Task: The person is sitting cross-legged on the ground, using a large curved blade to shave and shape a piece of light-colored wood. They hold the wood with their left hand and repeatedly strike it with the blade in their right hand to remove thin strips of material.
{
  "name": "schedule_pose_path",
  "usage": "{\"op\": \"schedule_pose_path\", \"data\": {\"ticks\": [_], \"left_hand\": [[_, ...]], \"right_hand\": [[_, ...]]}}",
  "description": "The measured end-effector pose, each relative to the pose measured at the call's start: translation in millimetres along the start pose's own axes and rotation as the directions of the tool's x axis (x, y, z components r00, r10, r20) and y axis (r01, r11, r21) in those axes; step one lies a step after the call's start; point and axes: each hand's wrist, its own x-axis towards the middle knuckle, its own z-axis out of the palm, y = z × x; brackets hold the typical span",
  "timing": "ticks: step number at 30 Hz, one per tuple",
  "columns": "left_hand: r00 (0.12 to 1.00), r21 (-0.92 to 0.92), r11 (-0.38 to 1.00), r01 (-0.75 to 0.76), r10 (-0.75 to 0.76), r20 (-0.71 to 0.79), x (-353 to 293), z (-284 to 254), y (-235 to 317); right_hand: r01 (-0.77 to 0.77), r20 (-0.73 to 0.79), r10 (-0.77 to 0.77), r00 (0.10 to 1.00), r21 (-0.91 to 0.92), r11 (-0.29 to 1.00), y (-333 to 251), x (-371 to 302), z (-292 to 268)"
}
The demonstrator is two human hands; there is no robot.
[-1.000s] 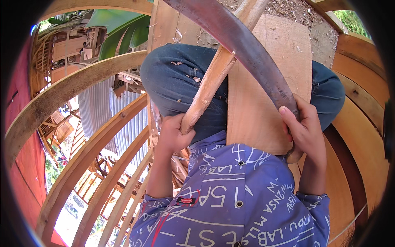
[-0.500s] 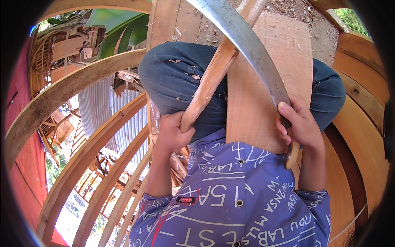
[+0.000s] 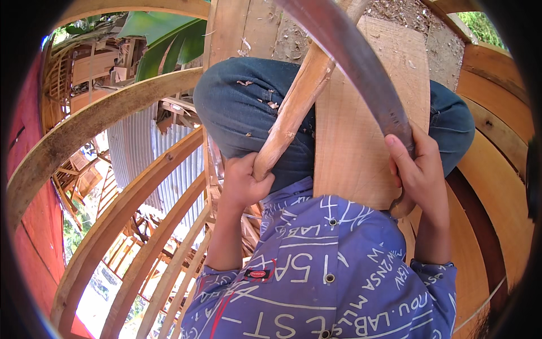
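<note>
The person's left hand (image 3: 247, 181) is closed around a pale stick's (image 3: 302, 103) near end, while the right hand (image 3: 419, 169) grasps a curved blade (image 3: 364, 73) crossing it.

Purple-blue, white-lettered shirt (image 3: 305, 294) with dark buttons (image 3: 330, 278), blue jeans (image 3: 226, 107)

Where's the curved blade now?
In the head view, the curved blade is right of upper centre, held by the right hand, crossing in front of the wooden stick.
</note>
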Motion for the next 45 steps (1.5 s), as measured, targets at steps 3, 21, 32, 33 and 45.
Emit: {"op": "schedule_pose_path", "data": {"ticks": [3, 21, 32, 33, 45], "left_hand": [[1.000, -0.003, 1.000, 0.000, 0.000, -0.017, -3, 2, -4], [0.999, 0.025, 0.999, 0.029, -0.029, 0.016, -1, -5, 3], [0.997, 0.019, 0.999, -0.047, 0.048, -0.060, -1, 2, 9], [0.997, 0.013, 0.999, -0.043, 0.043, -0.060, -1, 2, 9], [0.998, 0.031, 0.999, -0.007, 0.009, -0.060, 2, 6, 10]], "right_hand": [[0.057, 0.078, -0.041, 0.996, -0.224, 0.973, 4, -9, -1], [-0.198, 0.351, 0.132, 0.927, 0.159, 0.967, 17, 16, -9], [-0.115, 0.206, 0.070, 0.976, 0.211, 0.971, 6, 14, -7], [-0.081, 0.168, 0.050, 0.985, 0.182, 0.980, 6, 15, -11], [-0.013, 0.136, 0.037, 0.990, -0.169, 0.986, 3, -17, -7]]}}
